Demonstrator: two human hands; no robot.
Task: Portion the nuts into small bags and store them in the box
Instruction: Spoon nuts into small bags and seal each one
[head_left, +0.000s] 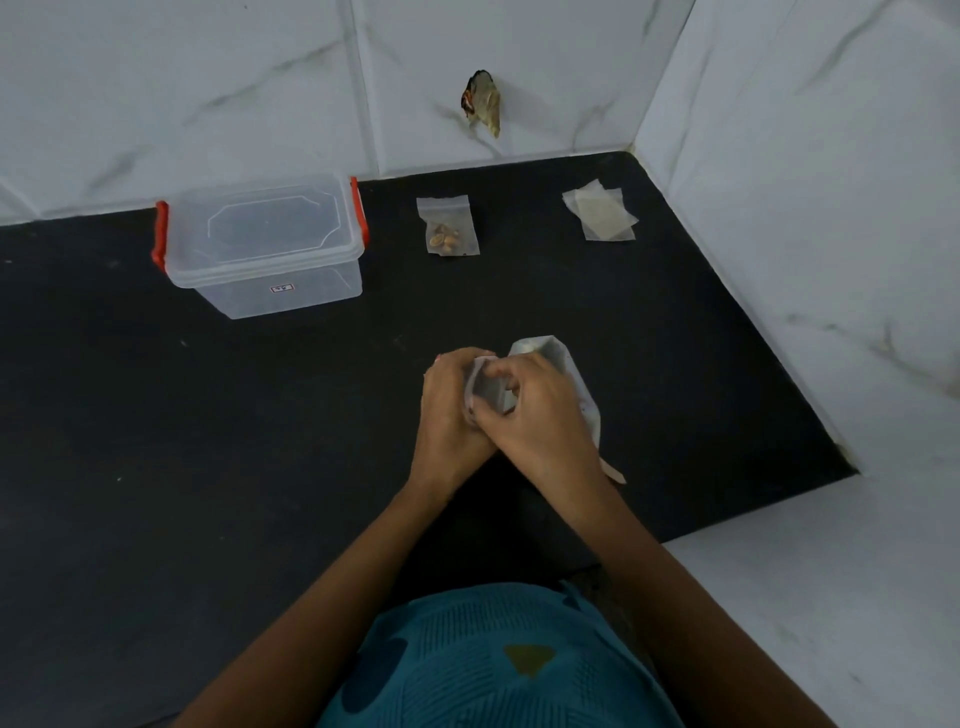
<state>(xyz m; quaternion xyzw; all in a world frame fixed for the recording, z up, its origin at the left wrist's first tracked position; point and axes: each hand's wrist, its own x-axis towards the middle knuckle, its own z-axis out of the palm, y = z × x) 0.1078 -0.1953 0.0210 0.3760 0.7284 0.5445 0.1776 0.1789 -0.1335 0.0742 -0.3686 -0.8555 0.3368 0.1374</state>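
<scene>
left hand: fingers curled round the small bag, gripping it from the left side, apparently to keep it upright and its mouth facing up.
right hand: fingers bent in over the mouth of the same bag, thumb and fingertips pinching at its top edge. whether they are feeding nuts in or pressing the seal cannot be told.
small bag: held between both hands, lifted just above the tabletop, mid-front. its contents are hidden by the fingers.
big pouch: pale, lies on the tabletop just behind and under the right hand, probably the supply of nuts, kept close for short reaches.
filled bag: flat on the tabletop further back, between box and spare bags, nuts showing through near its bottom. one portion judged done, not yet stored.
empty bags: a loose little pile, back right near the corner wall, well apart from the hands.
box: clear plastic, red clasps, back left against the wall, lid on, nothing seen inside.
stage: portioning, judged early. the box will need opening before any bag goes in.
risk: thin slippery film, so nuts may spill if the bag's mouth tips.
</scene>
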